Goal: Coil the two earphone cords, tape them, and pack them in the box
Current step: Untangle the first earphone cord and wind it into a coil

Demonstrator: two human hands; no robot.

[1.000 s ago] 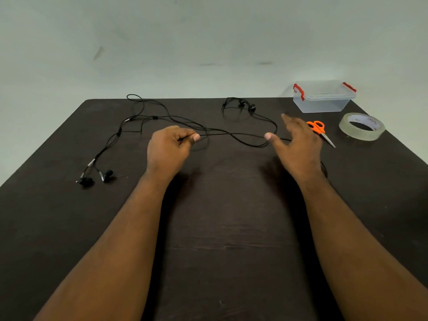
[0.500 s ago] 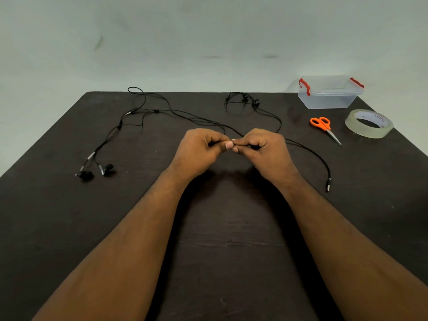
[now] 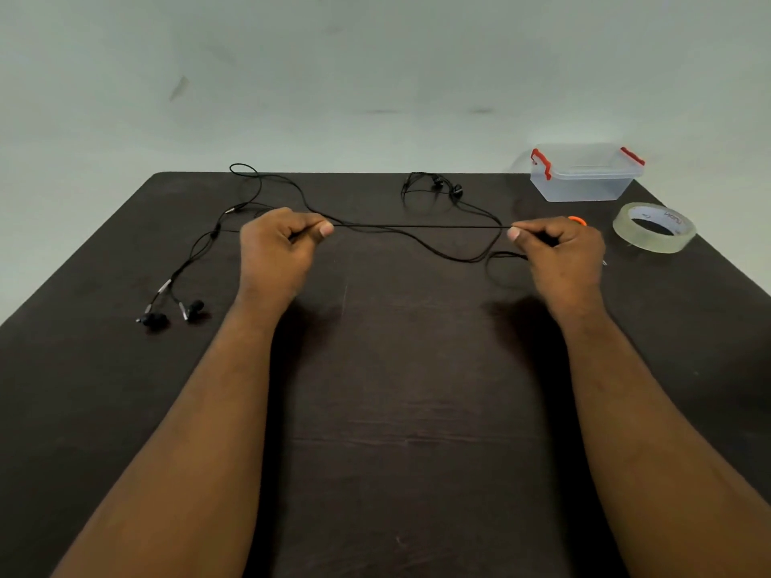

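A dark brown worktop (image 3: pixel 384 410) with a faint wood grain is filling the lower view, its far edge meeting a plain pale grey-green wall (image 3: pixel 375 68). Soft, even light is falling across it, and a few dim smudges are marking the wall.

Worktop (image 3: pixel 396 410) is dark matt wood-look with faint grain lines and scuffs. Earphone cords (image 3: pixel 417 226) are thin black matt rubbery sheath; the earbuds (image 3: pixel 190 308) at 9 o'clock have black bodies with shiny metal-look stems. Box (image 3: pixel 584 181) at 1 o'clock is clear frosted plastic with red plastic clips. Tape roll (image 3: pixel 653 227) at 2 o'clock is glossy translucent film. Scissors handle (image 3: pixel 578 220) is orange plastic.
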